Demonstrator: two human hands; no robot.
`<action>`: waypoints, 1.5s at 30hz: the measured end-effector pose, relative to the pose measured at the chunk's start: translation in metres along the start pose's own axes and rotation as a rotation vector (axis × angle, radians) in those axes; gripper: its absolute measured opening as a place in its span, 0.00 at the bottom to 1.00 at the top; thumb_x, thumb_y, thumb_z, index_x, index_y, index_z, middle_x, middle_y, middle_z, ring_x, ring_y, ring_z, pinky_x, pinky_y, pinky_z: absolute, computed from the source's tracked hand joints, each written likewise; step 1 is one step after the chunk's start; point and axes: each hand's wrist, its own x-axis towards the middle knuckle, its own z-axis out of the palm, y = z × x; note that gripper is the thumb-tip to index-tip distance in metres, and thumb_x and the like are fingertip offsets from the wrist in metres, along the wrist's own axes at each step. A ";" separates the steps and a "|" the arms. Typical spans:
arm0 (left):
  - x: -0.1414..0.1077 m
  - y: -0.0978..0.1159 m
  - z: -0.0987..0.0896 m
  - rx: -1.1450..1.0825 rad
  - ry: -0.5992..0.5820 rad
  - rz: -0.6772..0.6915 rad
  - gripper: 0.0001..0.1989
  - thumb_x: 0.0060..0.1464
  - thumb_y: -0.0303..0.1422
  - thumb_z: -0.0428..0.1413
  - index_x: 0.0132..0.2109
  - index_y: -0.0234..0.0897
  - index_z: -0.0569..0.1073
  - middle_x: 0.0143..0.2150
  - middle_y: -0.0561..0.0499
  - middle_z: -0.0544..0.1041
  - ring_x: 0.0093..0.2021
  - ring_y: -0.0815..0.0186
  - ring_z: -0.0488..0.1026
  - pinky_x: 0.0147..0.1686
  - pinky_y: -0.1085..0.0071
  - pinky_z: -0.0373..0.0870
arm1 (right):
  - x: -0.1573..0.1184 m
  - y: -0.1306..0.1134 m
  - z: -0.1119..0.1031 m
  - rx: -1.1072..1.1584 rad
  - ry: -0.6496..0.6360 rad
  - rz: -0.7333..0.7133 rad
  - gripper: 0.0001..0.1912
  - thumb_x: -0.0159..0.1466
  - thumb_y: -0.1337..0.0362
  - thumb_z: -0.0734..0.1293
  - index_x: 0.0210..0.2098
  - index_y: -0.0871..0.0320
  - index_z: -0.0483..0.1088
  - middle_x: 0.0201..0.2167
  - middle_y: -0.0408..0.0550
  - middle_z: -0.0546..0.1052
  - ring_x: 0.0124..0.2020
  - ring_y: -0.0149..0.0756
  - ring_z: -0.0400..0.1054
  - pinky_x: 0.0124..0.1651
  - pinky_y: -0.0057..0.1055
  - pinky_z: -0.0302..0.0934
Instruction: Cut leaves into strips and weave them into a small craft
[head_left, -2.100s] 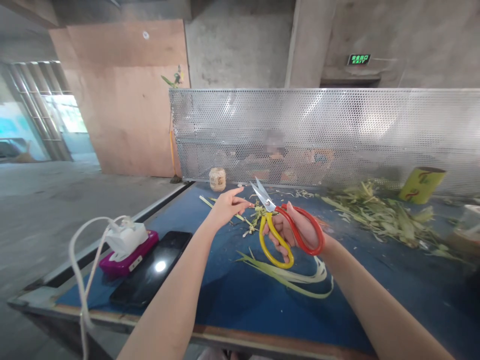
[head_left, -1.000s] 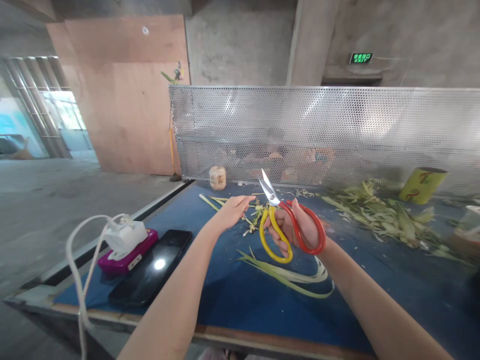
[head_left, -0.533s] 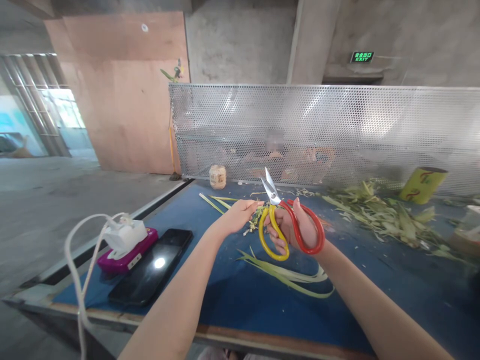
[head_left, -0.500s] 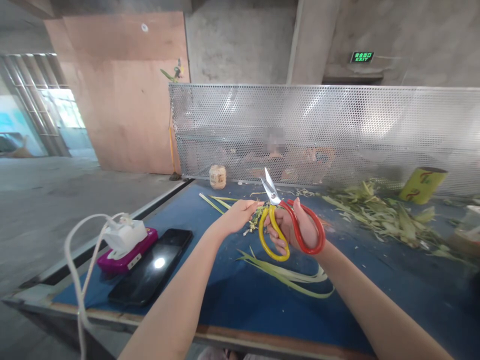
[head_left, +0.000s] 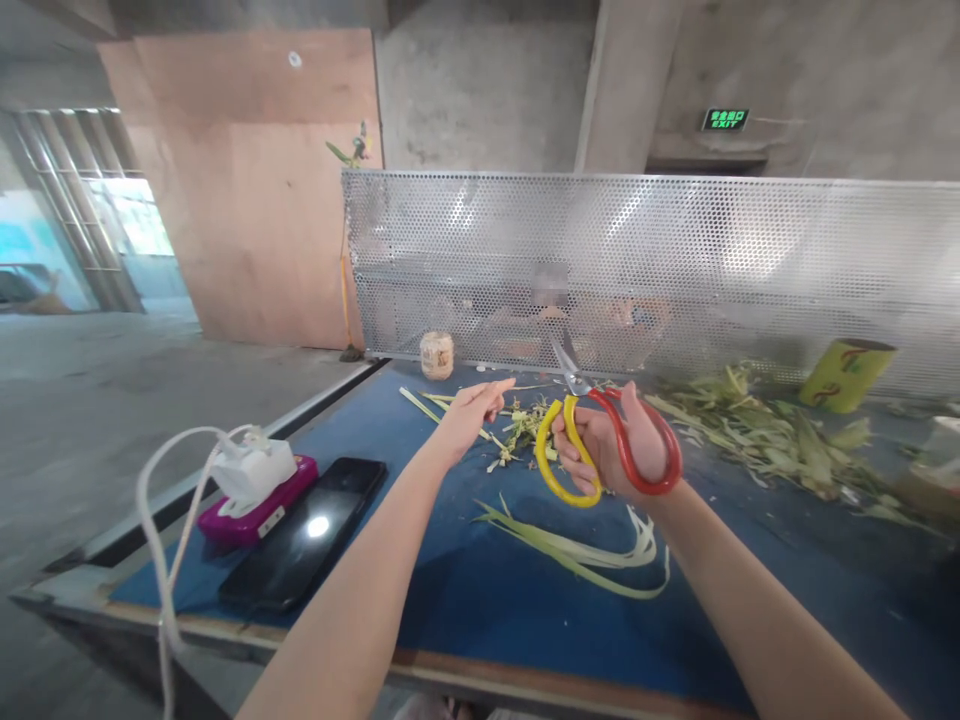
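Note:
Large scissors with one yellow and one red handle are held in my right hand, blades slightly apart and pointing up and away. Over the middle of the blue table, my left hand is closed, its index finger pointing right; a thin strand shows by the fingertips, and what they pinch is too small to name. Short green clippings lie between and beneath the hands. Nearer me are long pale green leaf strips. A few stalks lie behind my left hand.
A black phone and a magenta power strip with a white plug and cable are at the left. A twine roll stands at the back. Leaves and a yellow-green can are at right, before a perforated metal screen.
My right hand has moved right with the scissors, away from my left hand. My left hand has shifted slightly left and up, uncovering more of the clippings.

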 end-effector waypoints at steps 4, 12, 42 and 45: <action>0.002 0.008 -0.006 -0.073 0.155 -0.003 0.17 0.52 0.36 0.47 0.42 0.33 0.75 0.22 0.53 0.57 0.24 0.71 0.52 0.27 0.71 0.50 | -0.001 0.004 0.001 0.008 -0.173 0.118 0.40 0.54 0.36 0.39 0.34 0.65 0.62 0.21 0.48 0.65 0.16 0.30 0.59 0.15 0.29 0.58; 0.006 0.006 -0.013 -0.066 0.237 0.211 0.15 0.53 0.33 0.47 0.41 0.35 0.75 0.22 0.55 0.57 0.27 0.70 0.56 0.37 0.71 0.54 | 0.001 0.012 0.001 0.083 -0.336 0.446 0.43 0.54 0.39 0.33 0.35 0.66 0.60 0.23 0.52 0.67 0.17 0.33 0.63 0.18 0.34 0.61; 0.002 0.011 -0.003 -0.064 0.229 0.156 0.15 0.53 0.34 0.47 0.43 0.35 0.74 0.23 0.55 0.58 0.27 0.71 0.56 0.30 0.73 0.54 | 0.008 0.026 0.008 0.099 -0.168 0.247 0.44 0.52 0.36 0.34 0.36 0.65 0.61 0.24 0.52 0.69 0.21 0.35 0.65 0.24 0.38 0.63; 0.001 0.013 0.006 -0.383 0.203 -0.013 0.14 0.53 0.32 0.47 0.41 0.32 0.74 0.21 0.55 0.56 0.25 0.72 0.58 0.24 0.75 0.51 | 0.009 0.026 0.008 0.087 -0.174 0.213 0.44 0.52 0.36 0.34 0.37 0.65 0.61 0.24 0.52 0.69 0.20 0.34 0.65 0.22 0.37 0.63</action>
